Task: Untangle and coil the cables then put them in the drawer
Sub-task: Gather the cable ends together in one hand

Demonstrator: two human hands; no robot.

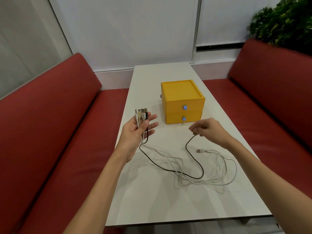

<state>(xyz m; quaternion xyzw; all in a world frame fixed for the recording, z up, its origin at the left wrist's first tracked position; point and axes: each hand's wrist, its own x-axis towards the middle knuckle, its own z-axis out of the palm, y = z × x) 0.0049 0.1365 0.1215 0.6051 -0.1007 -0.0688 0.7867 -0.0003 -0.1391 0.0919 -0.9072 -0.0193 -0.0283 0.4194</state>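
My left hand [135, 132] is raised palm-up over the table's left edge, its thumb pinning a bunch of cable plugs [142, 114], several white and one black. The white cables [211, 179] trail from it in tangled loops across the white table [152, 200]. A black cable [190, 174] runs from the same bunch in a loop, and my right hand [209, 130] pinches its other end just in front of the drawer box. A loose white USB plug [200, 151] lies on the table below my right hand. The yellow two-drawer box [182, 102] stands with both drawers closed.
Red sofas [42, 132] flank the narrow table on both sides. A green plant [287, 22] rises behind the right sofa. A white wall panel and blinds stand behind the table's far end.
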